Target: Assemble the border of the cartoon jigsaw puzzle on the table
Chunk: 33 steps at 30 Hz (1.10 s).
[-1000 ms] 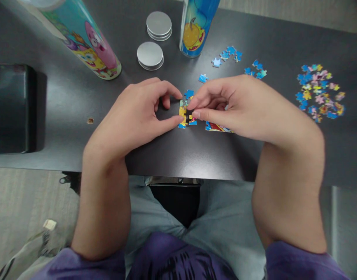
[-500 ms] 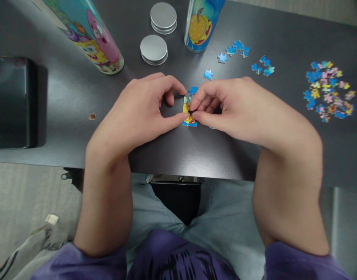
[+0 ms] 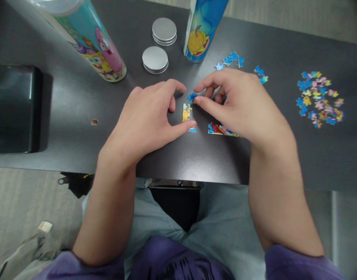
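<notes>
A small joined strip of yellow puzzle pieces [image 3: 186, 112] lies on the dark table between my hands. My left hand [image 3: 147, 120] has its thumb on the lower end of that strip, its fingers apart and nothing gripped. Just above the strip is a blue puzzle piece [image 3: 192, 97]. My right hand [image 3: 233, 103] touches the right side of this blue piece with its thumb tip, thumb and forefinger apart. Partly under my right hand, near the table's front edge, lies a joined red and blue strip [image 3: 220, 129].
Two cartoon-printed tubes [image 3: 108, 58] [image 3: 200, 37] stand at the back, with two silver round lids [image 3: 164, 30] [image 3: 155, 58] between them. Loose blue pieces [image 3: 233, 57] lie behind my right hand. A mixed pile of pieces [image 3: 320, 99] is at right, a black box [image 3: 11, 109] at left.
My right hand has moved up and off the yellow strip to the blue piece, its thumb and forefinger spreading. The red and blue strip now shows more. The whole view has shifted slightly.
</notes>
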### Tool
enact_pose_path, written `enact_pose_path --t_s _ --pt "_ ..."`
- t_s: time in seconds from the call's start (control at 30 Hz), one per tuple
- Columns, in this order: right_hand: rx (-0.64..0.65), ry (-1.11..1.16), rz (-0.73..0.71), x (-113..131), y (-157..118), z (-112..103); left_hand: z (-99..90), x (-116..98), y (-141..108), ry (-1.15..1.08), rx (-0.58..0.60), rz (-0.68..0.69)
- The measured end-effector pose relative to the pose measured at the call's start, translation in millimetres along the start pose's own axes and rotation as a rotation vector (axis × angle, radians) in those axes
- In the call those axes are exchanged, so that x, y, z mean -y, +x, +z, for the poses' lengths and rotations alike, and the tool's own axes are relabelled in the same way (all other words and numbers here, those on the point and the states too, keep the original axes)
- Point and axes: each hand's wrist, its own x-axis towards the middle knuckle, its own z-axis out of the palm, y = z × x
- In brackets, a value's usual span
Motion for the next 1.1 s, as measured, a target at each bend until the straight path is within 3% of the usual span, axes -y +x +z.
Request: enact_pose_path --t_s 0.33,0.6,0.93,1.1 --pt "0.033 0.019 -0.030 -6 5 5 3.7 6 -1 -0.047 -0.022 -0.003" --pt "0.078 0.008 0.024 -6 1 -3 -5.7 15 -5 -0.198 -0.012 0.081" --pt "0.159 0.248 -0.024 -8 -9 -11 -4.1 16 -4 -0.149 -0.007 0.077" --pt "0.094 0.317 -0.016 -6 -17 -24 -4.2 13 -4 -0.145 -0.017 0.088"
